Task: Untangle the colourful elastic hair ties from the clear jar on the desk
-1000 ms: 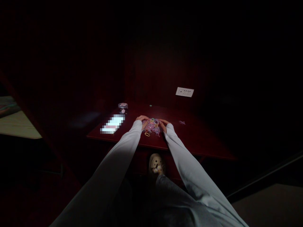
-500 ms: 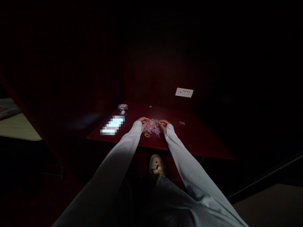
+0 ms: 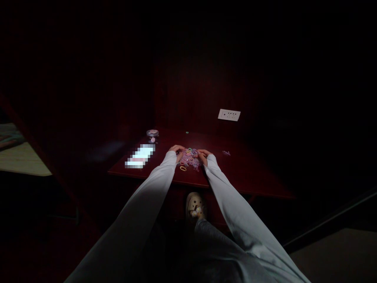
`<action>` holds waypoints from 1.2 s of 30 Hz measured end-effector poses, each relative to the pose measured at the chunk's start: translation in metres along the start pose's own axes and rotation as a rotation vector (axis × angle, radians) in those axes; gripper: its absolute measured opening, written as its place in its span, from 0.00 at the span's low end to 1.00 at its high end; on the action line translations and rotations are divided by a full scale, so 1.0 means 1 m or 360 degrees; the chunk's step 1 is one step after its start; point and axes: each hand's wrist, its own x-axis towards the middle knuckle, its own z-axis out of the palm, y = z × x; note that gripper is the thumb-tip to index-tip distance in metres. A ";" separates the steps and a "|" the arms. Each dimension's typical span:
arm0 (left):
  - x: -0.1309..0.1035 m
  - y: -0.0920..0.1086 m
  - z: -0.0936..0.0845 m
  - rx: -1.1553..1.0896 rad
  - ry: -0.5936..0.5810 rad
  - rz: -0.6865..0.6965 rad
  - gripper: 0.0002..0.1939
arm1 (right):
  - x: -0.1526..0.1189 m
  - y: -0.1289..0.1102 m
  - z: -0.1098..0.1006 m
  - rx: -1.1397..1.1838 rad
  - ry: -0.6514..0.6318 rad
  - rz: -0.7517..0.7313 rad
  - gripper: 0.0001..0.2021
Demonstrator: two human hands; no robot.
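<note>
A pile of small hair ties (image 3: pixel 191 159), mostly purple and pink with some green and yellow, lies on the dark red table. At its left side my left hand (image 3: pixel 177 151) has bent fingers, closed on hair ties at the pile's edge. My right hand (image 3: pixel 203 156) curls in from the right, thumb and fingers together on hair ties there. Which single ties they grip is too small to tell. A yellow hair tie (image 3: pixel 183 168) rests at the near edge of the pile.
A phone (image 3: pixel 140 156) with a bright, blurred screen lies to the left. Behind it stands a small clear round jar (image 3: pixel 152 136). A few purple ties (image 3: pixel 226 153) sit to the right, and one green ring (image 3: pixel 187 132) farther back. A socket (image 3: pixel 229 114) is on the wall.
Both hands stay almost in place at the pile, with only slight finger movement. Some ties between them have shifted a little.
</note>
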 end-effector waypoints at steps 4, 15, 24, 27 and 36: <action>-0.006 0.007 0.003 0.0239 -0.0022 0.0145 0.07 | -0.001 -0.001 0.002 0.0012 -0.0029 -0.0079 0.22; -0.007 0.016 0.001 0.0353 -0.0236 0.0247 0.06 | -0.003 -0.007 0.004 -0.0105 -0.0169 -0.0210 0.22; -0.008 0.017 -0.001 0.0387 -0.0162 0.0213 0.05 | 0.001 -0.006 0.000 -0.0299 -0.0022 -0.0218 0.19; -0.008 0.016 -0.002 0.0382 -0.0146 0.0202 0.06 | 0.002 -0.001 -0.004 -0.0395 0.0102 -0.0239 0.17; -0.008 0.017 -0.003 0.0403 -0.0134 0.0175 0.06 | 0.004 0.010 -0.003 -0.0472 0.0209 -0.0159 0.12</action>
